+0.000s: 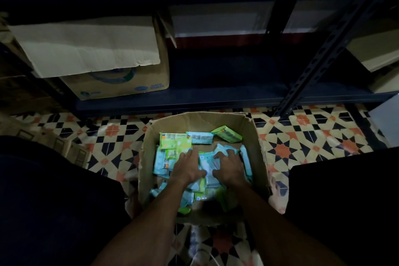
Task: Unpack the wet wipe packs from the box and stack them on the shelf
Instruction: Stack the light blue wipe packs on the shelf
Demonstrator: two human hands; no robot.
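Patterned floor tiles (302, 136) in cream, black and orange cover a dim room. At its far side stands a dark metal shelving unit. Its lowest shelf (226, 71) sits just above the floor, and a perforated upright post (319, 60) slants down across the right of the view. On the left end of that shelf stands a printed cardboard carton (121, 86), with a pale flap (86, 45) folded out over its front.

On the floor just in front of the shelf edge stands an open cardboard box (252, 140), between the person's dark-clad legs (54, 201). A bare foot (277, 192) shows beside its right wall. Inside lie the wet wipe packs (172, 138), pale blue and green. Some sit in a rough row along the far wall, and the rest are heaped loosely.

Both forearms reach down into the box. The left hand (187, 168) lies on the heap with fingers stretched out over the packs, grasping nothing. The right hand (228, 166) is beside it, knuckles raised, and its fingers curl over the top edge of some pale blue packs, gripping them.
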